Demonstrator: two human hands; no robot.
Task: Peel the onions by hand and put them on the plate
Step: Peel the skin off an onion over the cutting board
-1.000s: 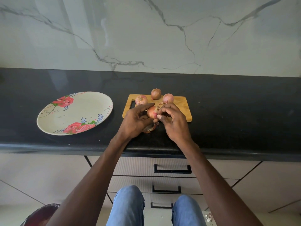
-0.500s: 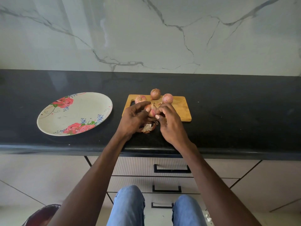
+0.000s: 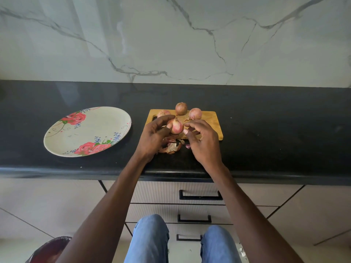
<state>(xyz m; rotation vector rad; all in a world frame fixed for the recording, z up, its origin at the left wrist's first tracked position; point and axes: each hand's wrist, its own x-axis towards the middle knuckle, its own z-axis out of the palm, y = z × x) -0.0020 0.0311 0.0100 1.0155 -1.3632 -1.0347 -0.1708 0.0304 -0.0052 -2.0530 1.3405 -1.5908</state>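
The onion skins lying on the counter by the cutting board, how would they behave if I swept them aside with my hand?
The onion skins look thin, curled and papery, so they would likely weigh almost nothing and scatter rather than slide together. Their cupped edges suggest that they may crackle or tear if pinched. On the smooth black counter they would probably skid easily.

I'm in a home kitchen: black stone tabletop [image 3: 266, 114], marble backsplash [image 3: 171, 35] above, handled drawers [image 3: 200, 195] below, wooden cutting board [image 3: 210, 120].

plate [image 3: 62, 138] left of cutting board [image 3: 212, 126] | three onions [image 3: 181, 108] on board | peels [image 3: 171, 148] before board
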